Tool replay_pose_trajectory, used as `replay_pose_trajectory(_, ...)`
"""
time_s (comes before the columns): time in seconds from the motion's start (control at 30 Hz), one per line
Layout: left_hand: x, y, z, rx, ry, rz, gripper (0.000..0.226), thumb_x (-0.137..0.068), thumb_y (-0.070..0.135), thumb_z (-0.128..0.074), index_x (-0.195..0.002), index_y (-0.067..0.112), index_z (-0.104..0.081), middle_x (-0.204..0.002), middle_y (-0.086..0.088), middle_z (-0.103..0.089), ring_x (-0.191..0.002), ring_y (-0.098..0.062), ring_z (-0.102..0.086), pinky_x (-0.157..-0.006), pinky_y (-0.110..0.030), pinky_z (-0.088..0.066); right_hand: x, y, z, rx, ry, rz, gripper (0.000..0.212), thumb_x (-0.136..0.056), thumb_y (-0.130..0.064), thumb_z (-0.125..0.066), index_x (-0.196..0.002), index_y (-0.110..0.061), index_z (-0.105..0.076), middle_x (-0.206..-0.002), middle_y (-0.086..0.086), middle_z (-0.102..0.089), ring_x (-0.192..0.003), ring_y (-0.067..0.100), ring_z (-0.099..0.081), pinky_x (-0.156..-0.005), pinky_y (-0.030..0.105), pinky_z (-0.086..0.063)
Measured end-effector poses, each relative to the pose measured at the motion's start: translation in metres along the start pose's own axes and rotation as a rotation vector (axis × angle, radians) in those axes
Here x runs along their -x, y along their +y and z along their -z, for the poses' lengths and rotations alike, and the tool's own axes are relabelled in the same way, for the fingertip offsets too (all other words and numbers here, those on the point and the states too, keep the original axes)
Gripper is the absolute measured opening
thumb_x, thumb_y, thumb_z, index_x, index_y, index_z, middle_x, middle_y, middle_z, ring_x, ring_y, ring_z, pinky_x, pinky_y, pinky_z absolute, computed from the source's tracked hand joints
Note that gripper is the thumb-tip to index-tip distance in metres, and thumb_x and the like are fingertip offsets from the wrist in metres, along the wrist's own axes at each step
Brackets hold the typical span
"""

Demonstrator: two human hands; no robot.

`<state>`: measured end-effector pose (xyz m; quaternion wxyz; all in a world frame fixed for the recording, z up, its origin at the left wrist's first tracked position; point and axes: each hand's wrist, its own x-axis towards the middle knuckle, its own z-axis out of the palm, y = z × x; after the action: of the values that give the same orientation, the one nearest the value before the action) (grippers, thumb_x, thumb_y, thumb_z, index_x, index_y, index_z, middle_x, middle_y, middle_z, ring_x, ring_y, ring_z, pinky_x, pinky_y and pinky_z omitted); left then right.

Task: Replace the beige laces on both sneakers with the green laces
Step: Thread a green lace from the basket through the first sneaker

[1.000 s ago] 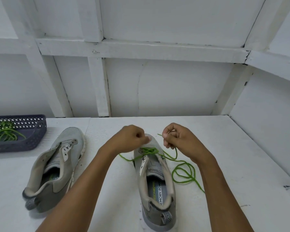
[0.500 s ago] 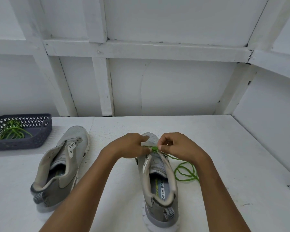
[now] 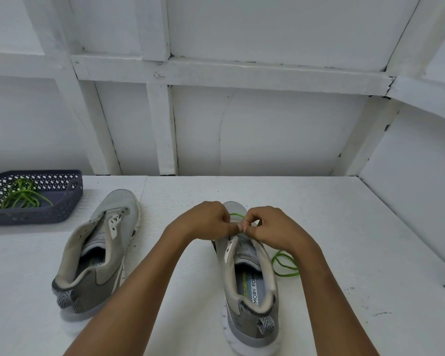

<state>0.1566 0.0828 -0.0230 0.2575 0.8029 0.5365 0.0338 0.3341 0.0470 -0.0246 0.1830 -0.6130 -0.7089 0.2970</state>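
Two grey sneakers stand on the white table, heels toward me. The right sneaker (image 3: 249, 286) has a green lace (image 3: 284, 263) through its front eyelets; a loose loop of it lies on the table to the shoe's right. My left hand (image 3: 203, 222) and my right hand (image 3: 272, 229) meet fingertip to fingertip above the front eyelets, both pinching the green lace. The lace between my fingers is mostly hidden. The left sneaker (image 3: 98, 250) has no lace in it and lies untouched.
A dark blue perforated basket (image 3: 70, 201) stands at the far left and holds another green lace (image 3: 23, 194). White walls with beams close off the back and the right side of the table (image 3: 344, 227).
My hands came together from apart and dropped onto the right sneaker's front eyelets. The loose loops of green lace beside the shoe have been drawn in and shortened.
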Motion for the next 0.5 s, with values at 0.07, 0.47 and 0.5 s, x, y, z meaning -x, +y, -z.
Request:
replay_pose_trajectory(0.07, -0.001, -0.001, 0.001, 0.054, -0.095, 0.026, 0.042, -0.092, 0.048, -0.059, -0.067, 0.014, -0.063, -0.070, -0.005, -0.062, -0.058, -0.016, -0.053, -0.051, -0.022, -0.039, 0.000, -0.001, 0.000, 0.011, 0.001, -0.004, 0.010, -0.088, -0.016, -0.060, -0.086, -0.021, -0.069, -0.100, -0.008, -0.070, -0.066, 0.000, -0.051, -0.061, 0.017, -0.038)
replay_pose_trajectory(0.47, -0.002, -0.028, 0.005, 0.609, -0.282, 0.079, 0.028, -0.088, 0.008, -0.056, -0.062, 0.014, -0.065, -0.058, 0.001, -0.059, -0.058, -0.014, -0.052, -0.050, -0.024, -0.043, -0.004, -0.008, -0.007, 0.052, 0.001, -0.017, 0.012, -0.086, -0.015, -0.061, -0.088, -0.017, -0.073, -0.093, -0.006, -0.070, -0.060, 0.002, -0.051, -0.055, 0.014, -0.039)
replay_pose_trajectory(0.5, -0.003, -0.029, 0.005, 0.622, -0.285, 0.079, 0.025, -0.089, 0.007, -0.056, -0.065, 0.012, -0.065, -0.058, 0.001, -0.058, -0.058, -0.014, -0.052, -0.050, -0.024, -0.043, -0.005, -0.009, -0.008, 0.059, 0.003, -0.016, 0.012, -0.086, -0.015, -0.061, -0.087, -0.017, -0.073, -0.093, -0.005, -0.070, -0.060, 0.002, -0.052, -0.055, 0.015, -0.040)
